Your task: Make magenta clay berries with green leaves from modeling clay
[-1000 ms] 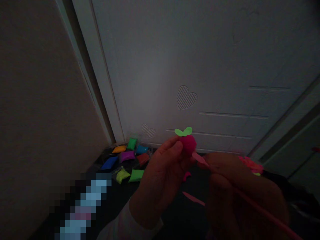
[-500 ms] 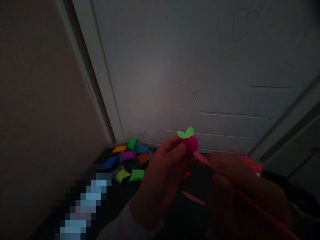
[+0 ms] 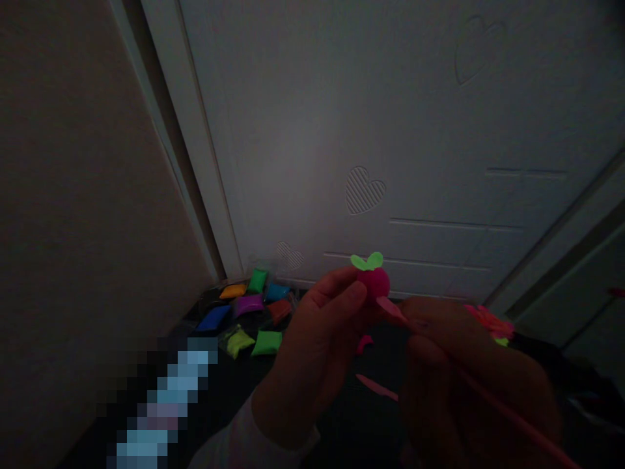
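Between the thumb and fingers of my left hand (image 3: 312, 339) is a pink clay ball (image 3: 375, 284). Two light green clay leaves (image 3: 367, 262) sit on top of it. My right hand (image 3: 478, 378) grips a pink modelling tool (image 3: 508, 410) like a pen, its long handle slanting to the lower right. The tool's flat blade tip meets the lower right side of the ball. Below the hands, a second pink modelling tool (image 3: 375, 386) lies on the dark surface, partly hidden by my right hand. A small pink clay piece (image 3: 364, 344) lies just beyond it.
Several coloured clay packets lie at the left, among them a blue packet (image 3: 213, 318), a purple packet (image 3: 249, 305) and a green packet (image 3: 267, 342). At the right is an orange-pink item (image 3: 491, 320). A white door (image 3: 303, 143) with embossed hearts stands behind.
The ball with its leaves has shifted and turned slightly in my left hand. My right hand has moved a little left, the blade still against the ball.
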The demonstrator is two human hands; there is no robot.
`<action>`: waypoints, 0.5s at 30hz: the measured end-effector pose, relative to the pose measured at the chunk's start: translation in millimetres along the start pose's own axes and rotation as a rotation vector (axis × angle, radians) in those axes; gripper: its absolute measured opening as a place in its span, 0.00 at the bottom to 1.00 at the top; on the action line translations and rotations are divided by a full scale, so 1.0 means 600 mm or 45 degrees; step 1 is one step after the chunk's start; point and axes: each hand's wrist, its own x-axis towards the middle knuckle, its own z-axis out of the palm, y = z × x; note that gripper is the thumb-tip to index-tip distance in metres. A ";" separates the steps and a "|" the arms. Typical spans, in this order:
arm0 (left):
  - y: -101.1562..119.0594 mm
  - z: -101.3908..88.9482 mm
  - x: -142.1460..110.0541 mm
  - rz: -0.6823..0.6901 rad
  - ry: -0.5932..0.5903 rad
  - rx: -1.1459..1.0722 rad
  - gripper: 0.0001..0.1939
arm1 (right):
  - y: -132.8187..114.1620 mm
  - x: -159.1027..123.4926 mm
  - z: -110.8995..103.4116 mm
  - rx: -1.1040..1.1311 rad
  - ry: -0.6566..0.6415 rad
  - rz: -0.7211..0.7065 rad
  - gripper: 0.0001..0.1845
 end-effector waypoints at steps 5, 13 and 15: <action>0.008 -0.014 0.014 0.024 0.067 -0.039 0.06 | -0.008 -0.005 0.003 0.142 0.256 0.089 0.05; 0.011 -0.017 0.029 -0.019 0.148 -0.110 0.08 | -0.008 0.002 0.014 0.209 0.405 0.181 0.06; 0.009 -0.015 0.025 -0.025 0.128 -0.107 0.07 | -0.004 0.002 0.016 0.227 0.471 0.175 0.05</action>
